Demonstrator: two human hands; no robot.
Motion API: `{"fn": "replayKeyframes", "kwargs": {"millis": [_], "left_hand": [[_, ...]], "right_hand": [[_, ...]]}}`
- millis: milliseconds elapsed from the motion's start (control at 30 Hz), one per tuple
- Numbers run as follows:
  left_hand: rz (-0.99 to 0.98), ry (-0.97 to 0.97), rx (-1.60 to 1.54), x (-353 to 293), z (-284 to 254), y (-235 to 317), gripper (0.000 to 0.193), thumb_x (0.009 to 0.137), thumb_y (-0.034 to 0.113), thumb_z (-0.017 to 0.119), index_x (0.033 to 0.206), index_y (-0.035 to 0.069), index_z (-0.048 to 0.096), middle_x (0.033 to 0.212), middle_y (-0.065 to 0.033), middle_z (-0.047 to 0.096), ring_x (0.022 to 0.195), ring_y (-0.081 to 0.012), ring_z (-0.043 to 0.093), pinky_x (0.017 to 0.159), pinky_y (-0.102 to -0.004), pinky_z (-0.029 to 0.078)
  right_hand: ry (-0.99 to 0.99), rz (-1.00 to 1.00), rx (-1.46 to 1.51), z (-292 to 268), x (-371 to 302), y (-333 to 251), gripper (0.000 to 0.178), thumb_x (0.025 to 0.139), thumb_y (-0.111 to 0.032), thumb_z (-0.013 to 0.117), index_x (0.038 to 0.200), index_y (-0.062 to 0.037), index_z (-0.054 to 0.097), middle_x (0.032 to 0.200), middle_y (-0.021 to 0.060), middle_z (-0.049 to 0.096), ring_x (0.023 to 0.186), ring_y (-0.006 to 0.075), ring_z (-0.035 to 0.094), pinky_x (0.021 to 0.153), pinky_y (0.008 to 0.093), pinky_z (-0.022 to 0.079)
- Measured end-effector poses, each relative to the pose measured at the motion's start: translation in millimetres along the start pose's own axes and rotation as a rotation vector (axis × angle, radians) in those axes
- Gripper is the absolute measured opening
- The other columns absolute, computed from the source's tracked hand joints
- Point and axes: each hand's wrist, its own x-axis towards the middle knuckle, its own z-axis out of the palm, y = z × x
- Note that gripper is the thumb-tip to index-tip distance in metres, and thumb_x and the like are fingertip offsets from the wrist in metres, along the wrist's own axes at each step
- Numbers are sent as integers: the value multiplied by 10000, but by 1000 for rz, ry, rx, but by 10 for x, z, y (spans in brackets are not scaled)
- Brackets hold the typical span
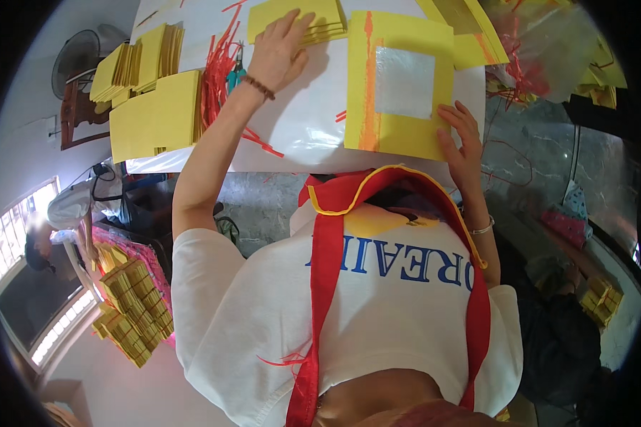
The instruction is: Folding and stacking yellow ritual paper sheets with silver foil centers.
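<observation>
My left hand lies on a stack of folded yellow paper pieces at the table's far side, its fingers stretched and apart. In front of me is a yellow paper piece with an orange stripe and a clear, shiny rectangular window; whether it is a bag or a folder I cannot tell. At its right edge rests my right hand, fingers spread and touching the paper. Left of my left forearm are teal-handled pliers or snips beside a bundle of thin red strips.
More yellow stacks stand at the table's left. Yellow pieces and a clear plastic bag are at the far right. Loose red strips lie on the white table. Another person is by yellow bundles at left.
</observation>
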Motion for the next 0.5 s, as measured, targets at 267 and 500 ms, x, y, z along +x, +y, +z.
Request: {"fn": "replayKeyframes", "kwargs": {"millis": [267, 500], "left_hand": [[336, -256, -171, -390, -219, 1096, 496, 748, 264, 643, 1177, 47, 519, 1181, -148, 504, 988, -303, 483, 844, -381, 408], [403, -239, -214, -439, -169, 1123, 404, 764, 220, 628, 1110, 29, 546, 1047, -115, 559, 916, -263, 525, 787, -344, 444]], "right_hand": [[31, 55, 94, 82, 17, -1, 221, 796, -111, 595, 1008, -55, 623, 1118, 86, 585, 1125, 284, 480, 955, 364, 361], [-43, 220, 344, 24, 6, -36, 161, 858, -117, 545, 949, -14, 628, 1175, 95, 534, 1086, 198, 495, 915, 296, 376]]}}
